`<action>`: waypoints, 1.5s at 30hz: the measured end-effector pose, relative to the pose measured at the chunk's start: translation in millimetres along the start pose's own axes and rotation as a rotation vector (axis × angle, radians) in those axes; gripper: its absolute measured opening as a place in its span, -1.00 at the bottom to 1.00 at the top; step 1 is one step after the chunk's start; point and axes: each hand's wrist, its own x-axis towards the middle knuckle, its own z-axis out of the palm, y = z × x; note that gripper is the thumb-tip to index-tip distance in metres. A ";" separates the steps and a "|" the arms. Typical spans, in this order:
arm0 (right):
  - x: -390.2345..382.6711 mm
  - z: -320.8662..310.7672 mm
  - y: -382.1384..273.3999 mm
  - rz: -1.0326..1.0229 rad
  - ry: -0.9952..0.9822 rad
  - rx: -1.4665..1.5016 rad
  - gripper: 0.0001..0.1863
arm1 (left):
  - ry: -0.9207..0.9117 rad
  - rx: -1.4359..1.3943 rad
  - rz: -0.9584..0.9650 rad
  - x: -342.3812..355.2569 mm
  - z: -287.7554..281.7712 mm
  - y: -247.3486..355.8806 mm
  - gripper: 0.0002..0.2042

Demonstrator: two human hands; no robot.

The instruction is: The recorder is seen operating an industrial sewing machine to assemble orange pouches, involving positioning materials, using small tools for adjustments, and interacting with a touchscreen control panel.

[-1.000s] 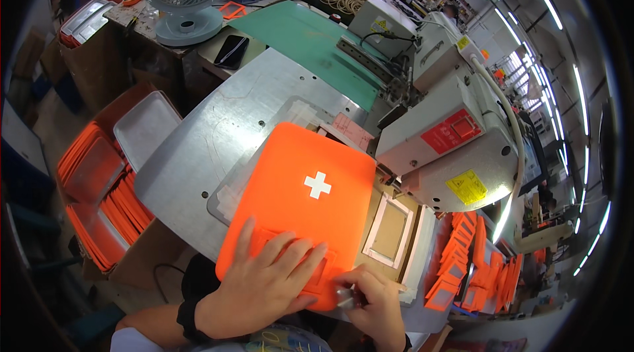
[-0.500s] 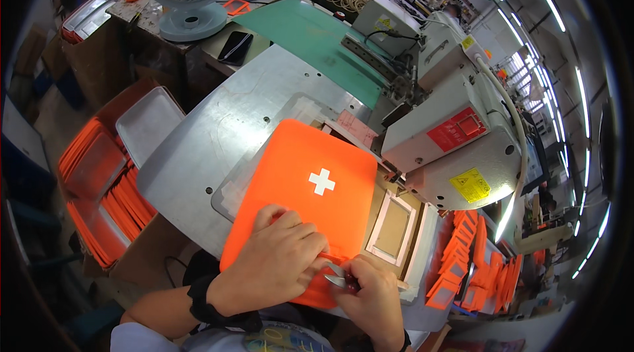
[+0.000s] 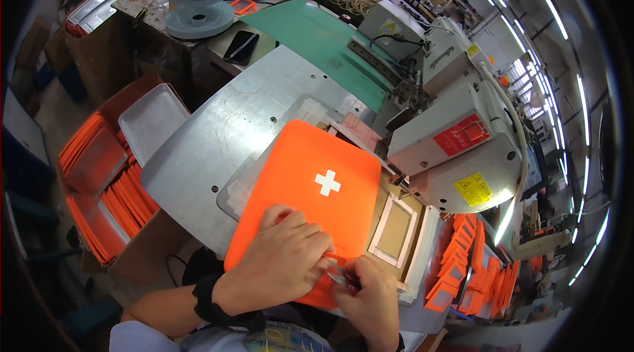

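An orange case (image 3: pixel 307 216) with rounded corners and a white cross lies at a slant on the metal worktable. My left hand (image 3: pixel 277 263) presses over its near edge, fingers curled, with thumb and fingertips pinching the rim. Close by, my right hand (image 3: pixel 366 296) is closed around small metal snips (image 3: pixel 338 275), whose blades point at the spot where the left fingertips grip the edge. What lies between the blades is too small to make out.
A sewing-like machine head (image 3: pixel 456 154) stands right of the case, beside a wooden frame jig (image 3: pixel 394 230). Orange pieces hang at right (image 3: pixel 456 263); a carton of orange panels (image 3: pixel 99 174) is at left. A fan (image 3: pixel 198 18) and a phone (image 3: pixel 242 47) sit behind.
The snips' blades were spread apart and now look closer together. Both hands stay at the case's near edge. The whole view has shifted slightly.
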 end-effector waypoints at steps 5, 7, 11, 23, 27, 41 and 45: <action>-0.8 6.9 0.1 -0.028 0.030 -0.087 -0.82 | -0.003 -0.006 -0.001 0.1 -1.3 1.5 -0.87; 0.3 3.2 0.6 -0.008 0.003 -0.042 -0.85 | 0.015 -0.012 0.001 -0.3 -1.1 1.0 -0.86; -2.5 -0.4 7.8 0.083 0.008 0.163 -0.93 | 0.015 -0.026 -0.005 -0.9 -1.4 0.3 -0.84; -15.3 9.2 10.9 -0.090 0.124 0.044 -0.80 | 0.019 0.005 -0.024 -0.8 1.3 1.3 -0.82; -11.0 8.9 -3.7 -0.044 0.162 -0.041 -0.88 | 0.028 0.013 -0.006 -0.3 1.3 0.3 -0.83; -28.9 -12.6 18.6 -0.082 -0.112 0.229 -0.85 | 0.003 0.016 -0.025 1.5 0.5 2.3 -0.83; -16.4 3.9 11.5 -0.067 0.158 0.054 -0.83 | 0.030 0.006 -0.043 1.9 1.1 3.6 -0.84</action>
